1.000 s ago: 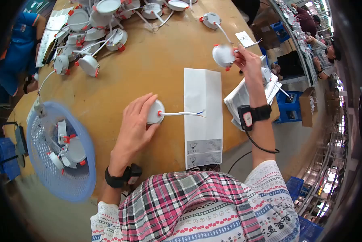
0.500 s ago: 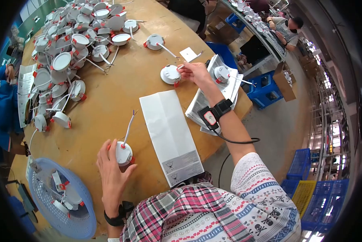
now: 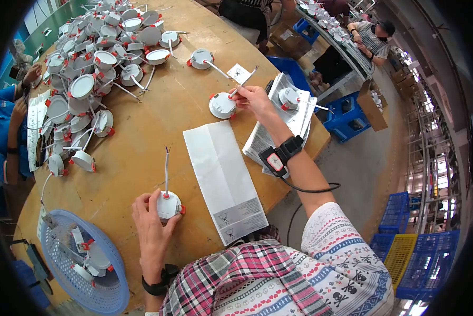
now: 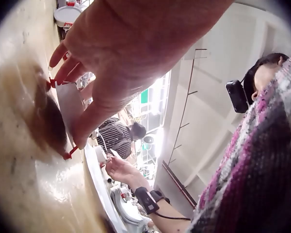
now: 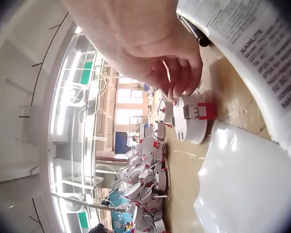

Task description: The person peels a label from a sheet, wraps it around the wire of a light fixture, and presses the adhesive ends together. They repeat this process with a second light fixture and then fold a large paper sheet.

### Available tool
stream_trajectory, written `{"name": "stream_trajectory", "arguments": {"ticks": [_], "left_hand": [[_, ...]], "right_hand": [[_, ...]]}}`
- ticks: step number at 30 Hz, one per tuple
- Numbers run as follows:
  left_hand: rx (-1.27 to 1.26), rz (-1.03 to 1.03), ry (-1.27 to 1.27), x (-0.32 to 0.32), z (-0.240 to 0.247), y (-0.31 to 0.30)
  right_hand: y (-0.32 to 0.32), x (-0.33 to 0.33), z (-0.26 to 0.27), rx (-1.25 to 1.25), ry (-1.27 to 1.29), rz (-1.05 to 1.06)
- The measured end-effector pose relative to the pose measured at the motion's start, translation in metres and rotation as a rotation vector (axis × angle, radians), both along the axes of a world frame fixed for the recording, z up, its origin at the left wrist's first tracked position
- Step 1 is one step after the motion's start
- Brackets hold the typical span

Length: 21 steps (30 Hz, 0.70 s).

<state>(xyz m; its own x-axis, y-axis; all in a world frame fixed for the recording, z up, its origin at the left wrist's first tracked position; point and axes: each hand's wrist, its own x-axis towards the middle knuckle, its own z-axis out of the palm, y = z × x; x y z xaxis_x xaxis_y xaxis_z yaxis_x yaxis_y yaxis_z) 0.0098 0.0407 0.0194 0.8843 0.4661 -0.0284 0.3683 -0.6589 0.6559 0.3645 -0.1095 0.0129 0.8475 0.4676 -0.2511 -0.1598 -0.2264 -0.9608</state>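
Note:
My left hand (image 3: 153, 224) grips a round white downlight (image 3: 168, 206) by its sides, fingers left and thumb right, near a red spring clip. Its white cable (image 3: 167, 171) points away from me, bare wire ends at the tip. In the left wrist view the same downlight (image 4: 69, 104) sits between thumb and fingers, low over the table. My right hand (image 3: 255, 100) pinches the cable of a second downlight (image 3: 221, 107), close to where it leaves the housing. The right wrist view shows this downlight (image 5: 190, 119) with its red clip and spring, back side up.
A white paper sleeve (image 3: 220, 174) lies between my hands. Right of it is a stack of printed bags (image 3: 265, 134) with another downlight (image 3: 289, 98) on top. A large pile of downlights (image 3: 83, 87) fills the far left. A blue basket (image 3: 54, 258) holds several more.
The head view has swung right. The left downlight's cable has turned from pointing right to pointing away, and my left thumb has closed against it. The right downlight now sits lower, back up.

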Motion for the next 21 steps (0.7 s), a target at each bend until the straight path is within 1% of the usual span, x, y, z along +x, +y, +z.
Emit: {"name": "stream_trajectory", "arguments": {"ticks": [3,6,9,10,13,17,21], "left_hand": [[0.006,-0.002,-0.006,0.001,-0.001,0.0],[-0.015,-0.001,-0.014,0.001,-0.002,-0.001],[-0.005,-0.01,-0.025,0.002,-0.004,0.0],[0.006,-0.013,-0.027,0.001,-0.004,0.0],[-0.001,-0.016,-0.034,0.001,-0.005,0.001],[-0.004,-0.015,0.0,0.002,-0.002,0.0],[0.009,-0.018,-0.008,0.003,-0.002,0.0]], "right_hand": [[0.0,0.006,-0.004,-0.03,-0.057,0.007],[0.001,0.016,-0.007,-0.093,-0.162,0.088],[0.008,0.015,-0.001,-0.21,-0.316,0.15],[0.01,0.016,-0.005,-0.236,-0.38,0.144],[0.017,0.012,-0.001,-0.356,-0.443,0.134],[0.025,0.003,0.012,-0.439,-0.533,0.13],[0.027,0.007,0.006,-0.451,-0.568,0.133]]}}
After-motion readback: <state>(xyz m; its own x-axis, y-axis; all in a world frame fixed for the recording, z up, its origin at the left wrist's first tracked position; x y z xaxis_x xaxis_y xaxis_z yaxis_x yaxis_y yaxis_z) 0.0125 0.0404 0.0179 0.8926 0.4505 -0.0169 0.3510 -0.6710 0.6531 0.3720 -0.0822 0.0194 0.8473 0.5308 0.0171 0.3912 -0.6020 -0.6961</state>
